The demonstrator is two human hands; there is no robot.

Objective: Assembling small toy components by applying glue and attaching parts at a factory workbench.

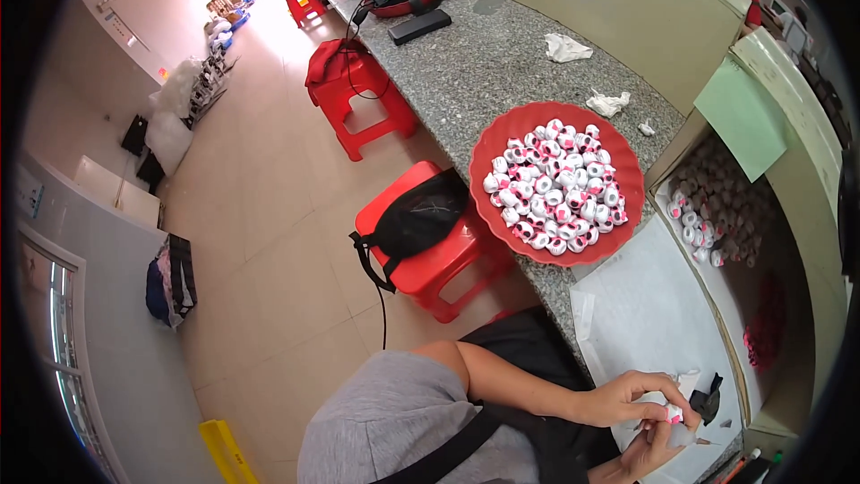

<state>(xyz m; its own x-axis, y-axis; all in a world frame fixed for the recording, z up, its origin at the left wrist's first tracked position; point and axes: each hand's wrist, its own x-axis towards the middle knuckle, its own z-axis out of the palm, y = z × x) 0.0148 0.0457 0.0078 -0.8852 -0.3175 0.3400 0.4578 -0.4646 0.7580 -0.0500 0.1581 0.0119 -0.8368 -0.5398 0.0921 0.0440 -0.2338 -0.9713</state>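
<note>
At the lower right my left hand [627,399] reaches over the white sheet, its thumb and fingers pinched on a small white piece with a pink patch [675,413]. Just below it my right hand [652,453] is closed against a cloudy whitish thing with a thin pointed tip [685,436], partly covered by the fingers. Close to my fingertips lies a crumpled black scrap [708,401]. Farther up the counter sits a red fluted bowl [484,148], heaped with small rounded white pieces [555,184] marked in pink and black.
A shelf compartment on the right holds many more white pieces [703,224] and a pink pile [766,327]. Crumpled tissues [568,47] and a black case [419,27] lie on the granite counter [484,54]. Red stools [403,206] stand left, one bearing a black bag [417,220].
</note>
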